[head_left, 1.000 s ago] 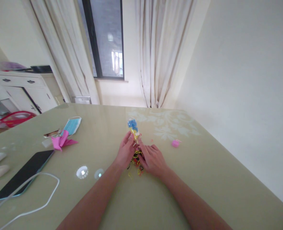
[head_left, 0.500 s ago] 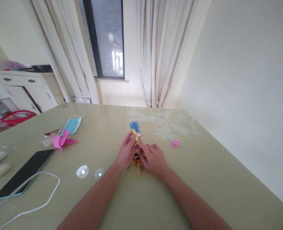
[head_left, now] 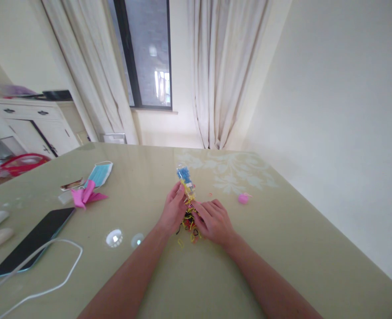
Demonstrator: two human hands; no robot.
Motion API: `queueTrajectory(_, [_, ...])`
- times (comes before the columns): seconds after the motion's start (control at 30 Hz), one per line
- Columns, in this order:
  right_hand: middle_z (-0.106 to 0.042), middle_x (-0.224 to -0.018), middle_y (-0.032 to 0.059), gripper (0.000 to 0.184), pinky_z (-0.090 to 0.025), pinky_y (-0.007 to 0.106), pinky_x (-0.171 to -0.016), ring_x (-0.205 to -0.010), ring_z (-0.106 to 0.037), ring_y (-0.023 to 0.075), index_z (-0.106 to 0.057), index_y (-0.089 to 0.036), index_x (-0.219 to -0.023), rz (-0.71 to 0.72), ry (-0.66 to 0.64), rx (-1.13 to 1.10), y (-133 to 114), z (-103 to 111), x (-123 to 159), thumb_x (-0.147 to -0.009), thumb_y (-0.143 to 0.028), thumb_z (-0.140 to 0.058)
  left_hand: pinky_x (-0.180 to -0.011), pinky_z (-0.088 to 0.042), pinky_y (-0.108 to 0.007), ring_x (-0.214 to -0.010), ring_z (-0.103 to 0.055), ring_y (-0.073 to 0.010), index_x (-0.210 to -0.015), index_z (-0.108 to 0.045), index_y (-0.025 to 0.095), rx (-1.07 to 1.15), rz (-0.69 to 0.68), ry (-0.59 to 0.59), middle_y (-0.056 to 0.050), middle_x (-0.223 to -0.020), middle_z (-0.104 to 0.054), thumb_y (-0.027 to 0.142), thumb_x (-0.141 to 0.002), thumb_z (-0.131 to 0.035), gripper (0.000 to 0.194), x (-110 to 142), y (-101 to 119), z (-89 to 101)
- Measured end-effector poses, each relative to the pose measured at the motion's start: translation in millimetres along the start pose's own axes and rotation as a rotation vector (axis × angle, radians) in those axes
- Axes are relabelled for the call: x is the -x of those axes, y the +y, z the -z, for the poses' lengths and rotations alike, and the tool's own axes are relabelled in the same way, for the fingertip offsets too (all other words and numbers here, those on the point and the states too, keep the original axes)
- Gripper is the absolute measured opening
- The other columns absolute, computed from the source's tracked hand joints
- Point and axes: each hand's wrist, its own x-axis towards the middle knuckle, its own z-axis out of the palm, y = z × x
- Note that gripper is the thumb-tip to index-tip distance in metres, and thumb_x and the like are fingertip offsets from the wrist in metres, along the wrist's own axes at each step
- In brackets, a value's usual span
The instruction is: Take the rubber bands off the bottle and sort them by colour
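My left hand (head_left: pixel 173 210) is closed around the lower end of a small clear tube (head_left: pixel 185 179) filled with blue and yellow rubber bands, which points up and away from me. My right hand (head_left: pixel 214 220) is beside it, fingers pinched near the tube's mouth, over a small pile of loose rubber bands (head_left: pixel 189 226) in yellow, black and red on the table. What its fingertips pinch is too small to make out.
The pale green table (head_left: pixel 282 248) also carries a small pink object (head_left: pixel 243 198) to the right, a pink bow (head_left: pixel 85 197), a blue face mask (head_left: pixel 99 173), a dark phone (head_left: pixel 32 241), a white cable (head_left: pixel 49 270) and two small round reflective spots (head_left: pixel 114 238).
The tube has tilted slightly left and my right fingers have shifted a little at its mouth. Both hands otherwise stay in place.
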Motion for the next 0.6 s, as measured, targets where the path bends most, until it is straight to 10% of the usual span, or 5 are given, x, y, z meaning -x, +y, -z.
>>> queueTrajectory(0.6, [-0.077, -0.093, 0.0076, 0.007, -0.042, 0.034, -0.074, -0.079, -0.069, 0.0175, -0.064, -0.018, -0.103, 0.009, 0.135, -0.051, 0.6, 0.7, 0.6, -0.101, -0.019, -0.058, -0.071, -0.053, -0.027, -0.078, -0.069, -0.0136, -0.108, -0.068, 0.021, -0.023, -0.012, -0.023, -0.004, -0.1, -0.078, 0.04, -0.079, -0.086, 0.039, 0.4, -2.2, -0.8])
